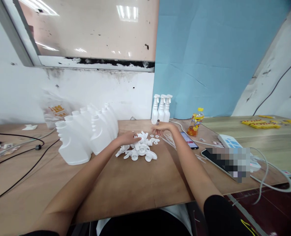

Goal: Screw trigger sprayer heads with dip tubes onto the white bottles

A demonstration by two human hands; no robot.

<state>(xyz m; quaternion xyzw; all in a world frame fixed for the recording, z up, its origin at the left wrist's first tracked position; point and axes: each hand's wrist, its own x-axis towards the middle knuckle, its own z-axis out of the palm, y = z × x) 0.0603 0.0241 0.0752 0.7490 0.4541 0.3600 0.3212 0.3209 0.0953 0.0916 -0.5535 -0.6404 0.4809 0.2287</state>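
Observation:
A loose heap of white plastic spray heads (141,149) lies on the brown table (135,186). My left hand (130,138) reaches over the heap's upper left edge, its fingers at the white parts; whether it grips one is unclear. Behind the small white rings (156,140), my right hand (160,127) is bent down, its fingers partly hidden and blurred. Thin white tubes (169,141) lie just right of the rings. Three white bottles with spray heads (161,109) stand upright behind my right hand.
Several open white bottles (75,142) stand left of the heap, a plastic bag (54,111) behind them. On the right are a phone (189,141), a drink bottle (197,123), a second dark device (219,162), a white device (230,141) and cables. Black cables cross the left side.

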